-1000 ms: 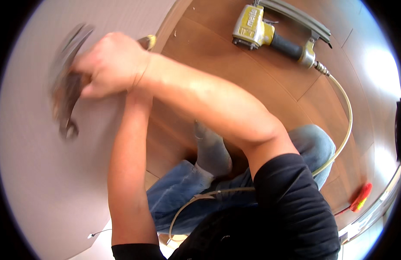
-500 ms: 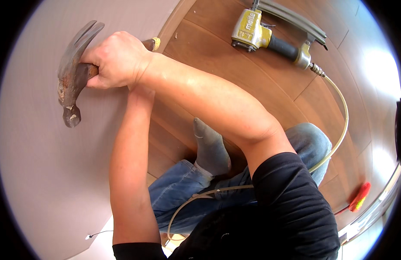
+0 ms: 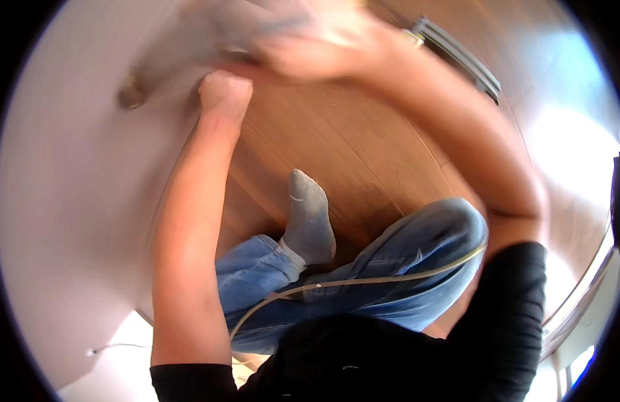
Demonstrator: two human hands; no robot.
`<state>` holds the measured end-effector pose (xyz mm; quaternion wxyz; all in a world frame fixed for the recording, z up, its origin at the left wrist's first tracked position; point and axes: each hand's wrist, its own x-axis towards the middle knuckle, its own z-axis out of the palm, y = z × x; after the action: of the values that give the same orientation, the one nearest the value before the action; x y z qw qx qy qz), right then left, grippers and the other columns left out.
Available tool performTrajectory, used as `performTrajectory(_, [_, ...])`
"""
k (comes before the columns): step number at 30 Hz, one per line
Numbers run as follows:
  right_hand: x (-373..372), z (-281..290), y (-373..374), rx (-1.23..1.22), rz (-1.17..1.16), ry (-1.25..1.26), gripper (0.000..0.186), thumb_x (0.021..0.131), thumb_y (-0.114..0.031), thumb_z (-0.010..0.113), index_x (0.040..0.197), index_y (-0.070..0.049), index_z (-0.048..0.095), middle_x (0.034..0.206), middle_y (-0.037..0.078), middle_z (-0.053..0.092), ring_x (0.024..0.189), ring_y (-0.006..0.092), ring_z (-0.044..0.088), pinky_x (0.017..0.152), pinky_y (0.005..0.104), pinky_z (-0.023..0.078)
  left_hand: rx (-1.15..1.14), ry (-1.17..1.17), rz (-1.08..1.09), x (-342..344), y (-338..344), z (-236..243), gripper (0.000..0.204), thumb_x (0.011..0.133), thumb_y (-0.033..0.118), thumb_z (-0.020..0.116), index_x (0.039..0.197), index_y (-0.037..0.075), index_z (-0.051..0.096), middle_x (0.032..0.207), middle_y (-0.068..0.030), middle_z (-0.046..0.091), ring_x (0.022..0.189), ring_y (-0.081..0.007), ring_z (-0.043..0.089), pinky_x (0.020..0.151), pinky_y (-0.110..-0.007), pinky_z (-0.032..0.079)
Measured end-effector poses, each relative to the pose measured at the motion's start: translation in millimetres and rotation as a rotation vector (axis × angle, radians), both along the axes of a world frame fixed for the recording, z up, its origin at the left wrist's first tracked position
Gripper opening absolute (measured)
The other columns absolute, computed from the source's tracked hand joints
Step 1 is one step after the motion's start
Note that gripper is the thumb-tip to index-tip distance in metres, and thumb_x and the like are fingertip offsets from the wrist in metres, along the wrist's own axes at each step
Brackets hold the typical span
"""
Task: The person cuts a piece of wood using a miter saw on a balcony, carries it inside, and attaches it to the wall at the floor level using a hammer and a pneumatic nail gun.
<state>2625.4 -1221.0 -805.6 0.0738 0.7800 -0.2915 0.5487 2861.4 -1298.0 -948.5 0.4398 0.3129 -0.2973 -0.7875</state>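
Observation:
My right hand (image 3: 313,47), blurred by motion near the top, is closed on a claw hammer (image 3: 132,94), whose smeared head hangs over the pale wall panel (image 3: 69,208) at the left. Just below the hammer, my left hand (image 3: 226,90) is closed in a fist at the panel's edge, beside the wooden floor (image 3: 343,147); whatever its fingers hold is hidden.
A nail gun (image 3: 454,57) lies at the upper right, partly behind my right arm. Its pale hose (image 3: 350,281) crosses my jeans. My socked foot (image 3: 310,221) rests on the floor. A cable (image 3: 115,345) with a small white end hangs at lower left.
My right hand and the hammer have swung up and to the right, away from my left wrist. My left fist now shows uncovered. My right knee sits more toward the middle.

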Motion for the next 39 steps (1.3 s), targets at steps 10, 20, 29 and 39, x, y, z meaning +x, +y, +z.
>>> performTrajectory(10, [-95.9,-66.0,36.3,0.82,-0.228,1.134,0.043,0.096,-0.055,0.063,0.11,-0.015,0.066,0.089,0.009,0.07,0.083,0.0331,0.072,0.068,0.0448,0.057,-1.0,-2.419,-0.901,-59.1,36.5,75.6,0.018,0.087,0.002,0.07,0.095,0.014,0.078,0.093,-0.004,0.08,0.089,-0.0248,0.078,0.065,-0.038,0.063])
performTrajectory(20, [-92.8,-72.0,-7.4,0.823,-0.159,1.237,0.044,0.096,-0.058,0.06,0.109,-0.016,0.065,0.089,0.01,0.069,0.079,0.0326,0.072,0.063,0.0454,0.057,-0.958,-2.413,-0.969,-60.6,35.7,79.7,0.023,0.085,-0.002,0.071,0.1,0.015,0.078,0.099,-0.0037,0.079,0.094,-0.0251,0.078,0.068,-0.039,0.064])
performTrajectory(29, [-94.1,-63.7,-3.3,0.75,-0.078,1.104,0.045,0.094,-0.059,0.063,0.1,-0.014,0.063,0.085,0.009,0.067,0.077,0.0336,0.071,0.06,0.0471,0.056,-1.029,-2.298,-0.919,-48.0,31.5,72.2,0.016,0.087,-0.002,0.063,0.097,0.005,0.073,0.087,-0.0135,0.078,0.08,-0.0328,0.078,0.061,-0.043,0.062])
performTrajectory(39, [-47.2,-40.3,133.8,0.948,-0.387,0.792,0.032,0.095,-0.04,0.069,0.108,-0.011,0.062,0.095,0.012,0.065,0.09,0.0312,0.07,0.073,0.0426,0.058,-0.937,-2.362,-0.935,-62.2,33.7,83.6,0.021,0.087,-0.001,0.067,0.099,0.012,0.077,0.103,-0.0071,0.079,0.094,-0.0283,0.077,0.074,-0.041,0.065])
